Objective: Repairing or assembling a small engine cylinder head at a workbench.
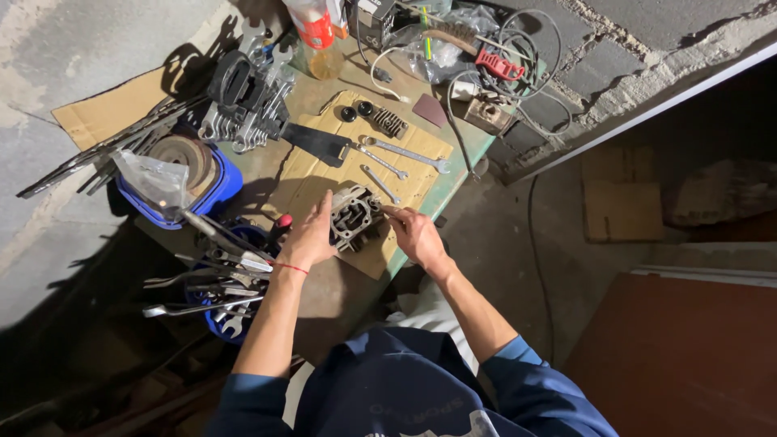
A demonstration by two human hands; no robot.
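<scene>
A grey metal engine part lies on a sheet of cardboard on the small workbench. My left hand rests against its left side, fingers spread over it. My right hand is at its right side, fingertips pinched on a small thin tool or piece that touches the part. I cannot tell what the small piece is. A thin red band circles my left wrist.
Three wrenches lie on the cardboard beyond the part, with a coil spring and a black blade-like piece. Blue tubs hold tools at left. A finned cylinder, bottle, wires and brush crowd the far edge.
</scene>
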